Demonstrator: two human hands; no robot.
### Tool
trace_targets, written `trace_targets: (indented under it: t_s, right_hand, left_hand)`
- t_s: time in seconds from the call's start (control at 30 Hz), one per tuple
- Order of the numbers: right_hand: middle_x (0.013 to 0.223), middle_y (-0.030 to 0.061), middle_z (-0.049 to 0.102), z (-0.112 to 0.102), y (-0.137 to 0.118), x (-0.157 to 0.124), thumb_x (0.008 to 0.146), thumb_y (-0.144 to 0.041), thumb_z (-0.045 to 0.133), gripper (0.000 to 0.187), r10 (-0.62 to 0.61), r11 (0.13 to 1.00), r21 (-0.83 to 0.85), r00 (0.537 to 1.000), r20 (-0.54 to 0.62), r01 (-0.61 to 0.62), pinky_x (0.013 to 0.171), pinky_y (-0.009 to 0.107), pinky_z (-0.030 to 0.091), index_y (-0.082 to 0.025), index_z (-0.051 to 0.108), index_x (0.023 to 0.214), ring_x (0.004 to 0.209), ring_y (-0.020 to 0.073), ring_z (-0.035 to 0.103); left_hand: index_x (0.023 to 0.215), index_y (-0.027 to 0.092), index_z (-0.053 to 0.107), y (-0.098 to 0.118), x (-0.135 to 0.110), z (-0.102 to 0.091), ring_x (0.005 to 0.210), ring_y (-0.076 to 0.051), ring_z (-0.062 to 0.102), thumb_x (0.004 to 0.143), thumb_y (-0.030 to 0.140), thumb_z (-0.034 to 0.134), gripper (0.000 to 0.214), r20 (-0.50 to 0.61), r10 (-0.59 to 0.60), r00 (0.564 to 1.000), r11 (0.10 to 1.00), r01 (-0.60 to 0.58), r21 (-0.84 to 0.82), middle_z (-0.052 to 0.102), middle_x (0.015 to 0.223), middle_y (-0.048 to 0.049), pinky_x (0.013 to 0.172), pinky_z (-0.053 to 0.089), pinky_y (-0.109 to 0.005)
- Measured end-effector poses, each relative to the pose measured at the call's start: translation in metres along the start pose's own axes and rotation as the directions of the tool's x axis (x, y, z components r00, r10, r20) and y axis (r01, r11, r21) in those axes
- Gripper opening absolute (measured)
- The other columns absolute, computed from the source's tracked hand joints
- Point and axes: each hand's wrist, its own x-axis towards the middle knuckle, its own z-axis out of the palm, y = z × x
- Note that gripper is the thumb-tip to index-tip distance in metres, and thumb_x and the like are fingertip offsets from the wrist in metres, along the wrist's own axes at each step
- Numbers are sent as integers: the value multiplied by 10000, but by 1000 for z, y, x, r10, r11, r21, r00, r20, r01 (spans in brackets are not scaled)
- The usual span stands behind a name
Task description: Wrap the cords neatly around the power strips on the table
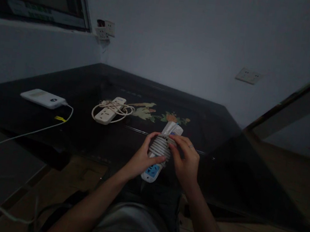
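A white power strip [147, 176] with blue socket panels is held at a slant over the near edge of the dark table. Its grey cord [159, 147] is wound around the middle in several close turns. My left hand [144, 155] grips the strip from the left, with the thumb across the lower coils and the fingers at the upper side. My right hand [186, 159] is closed at the right side of the coils, thumb and fingers pinching the cord near the top. Part of the strip is hidden under the windings and fingers.
On the dark glossy table [128, 143] lies a second white power strip [106, 115] with a loose cable over it. Farther left is a white device [43, 98] with a cable [24, 133] hanging off the table. Wall sockets [248, 75] sit behind.
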Motion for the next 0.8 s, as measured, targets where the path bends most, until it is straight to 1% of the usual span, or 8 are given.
trace_targets:
  t_s: [0.2, 0.37, 0.43, 0.5, 0.57, 0.6, 0.7, 0.8]
  right_hand:
    - [1021, 77, 654, 2, 2, -4, 896, -149, 506, 238, -18, 1000, 12, 1000, 13, 18, 871, 368, 496, -224, 646, 1073, 983, 205, 601]
    - [1117, 76, 646, -1, 7, -4, 915, -163, 479, 285, 5, 999, 54, 998, 56, -8, 944, 407, 462, -236, 617, 1153, 1075, 204, 569]
    - [1174, 75, 626, -5, 9, -8, 913, -181, 489, 306, 61, 995, 83, 998, 28, -63, 979, 427, 442, -245, 597, 1193, 1124, 207, 548]
    - [1222, 81, 598, -8, 10, -17, 910, -211, 502, 319, 164, 979, 134, 985, -57, -155, 995, 442, 437, -247, 581, 1217, 1154, 211, 535]
    - [1243, 94, 582, -9, 10, -30, 912, -242, 506, 321, 291, 940, 224, 948, -127, -258, 980, 439, 461, -240, 573, 1226, 1158, 214, 544]
    - [1245, 101, 581, -8, 9, -37, 913, -255, 507, 323, 348, 912, 275, 928, -128, -304, 967, 430, 478, -235, 570, 1229, 1152, 214, 554]
    - [1266, 116, 572, -1, 3, -56, 908, -274, 525, 369, 431, 827, 402, 902, -5, -393, 928, 405, 517, -238, 531, 1276, 1130, 217, 582]
    - [1342, 117, 515, 6, -5, -64, 874, -265, 588, 513, 413, 785, 467, 906, 97, -408, 930, 408, 520, -271, 436, 1363, 1144, 230, 577]
  left_hand:
    - [1306, 248, 334, -3, -1, -1, 1190, -276, 493, 676, 238, 764, 763, 18, -4, 1000, 1000, 4, 2, 471, 1319, -99, 988, 443, -422]
    - [1319, 273, 306, -1, -1, 0, 1134, -291, 534, 693, 245, 748, 766, 49, -100, 994, 988, 105, -112, 452, 1334, -109, 810, 556, -400]
    - [1326, 286, 299, 1, -3, 0, 1105, -282, 554, 698, 246, 745, 771, 48, -135, 990, 975, 142, -169, 448, 1346, -109, 777, 569, -384]
    - [1344, 318, 278, 2, -5, 0, 1034, -261, 596, 710, 257, 737, 786, 44, -174, 984, 956, 180, -230, 440, 1362, -105, 760, 573, -389]
    - [1372, 367, 230, 2, -8, -1, 922, -237, 641, 723, 285, 727, 822, 72, -215, 974, 931, 227, -285, 451, 1358, -101, 734, 576, -414]
    - [1386, 391, 195, 1, -9, -2, 866, -226, 657, 729, 303, 720, 846, 99, -231, 968, 918, 251, -307, 469, 1343, -99, 723, 575, -428]
    - [1409, 429, 116, 0, -11, -3, 762, -210, 674, 732, 345, 708, 903, 151, -254, 955, 895, 291, -338, 524, 1282, -89, 685, 575, -432]
    - [1411, 426, 152, 0, -14, -4, 828, -226, 665, 701, 339, 730, 919, 128, -233, 964, 902, 264, -341, 504, 1311, -79, 666, 579, -383]
